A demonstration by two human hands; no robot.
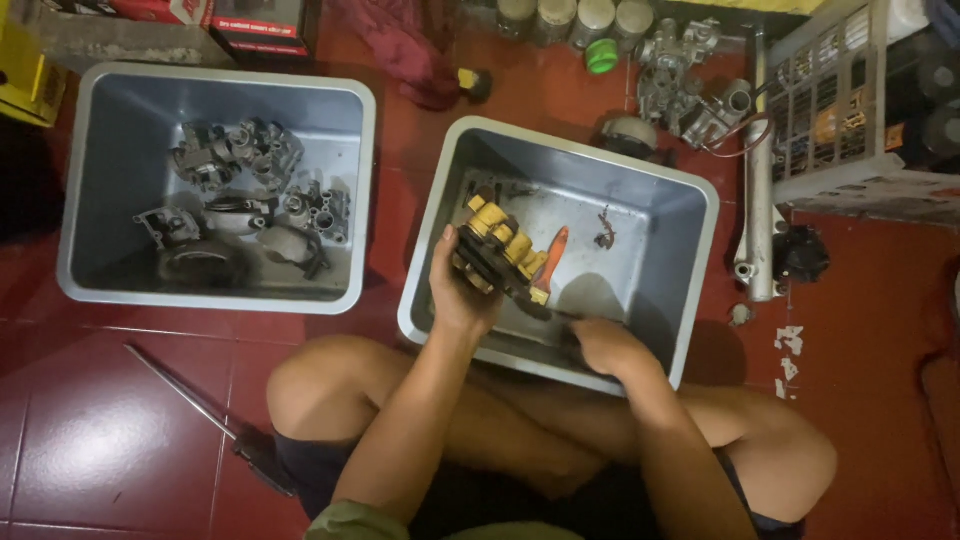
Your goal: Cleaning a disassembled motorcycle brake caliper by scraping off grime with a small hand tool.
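Left hand [462,290] gripping yellow part [500,250], held at its 1 o'clock over grey tub [690,290]. Right hand [608,345] closed on a thin tool [555,315] reaching toward 10 o'clock.

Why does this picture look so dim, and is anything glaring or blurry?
Head view: the light is low and warm, with dark corners; a soft sheen lies on the glossy red tiled floor; the right hand casts a shadow inside the grey plastic tub; the left hand grips a yellow metal machine part, fairly sharp, while the screwdriver looks soft at the edge.
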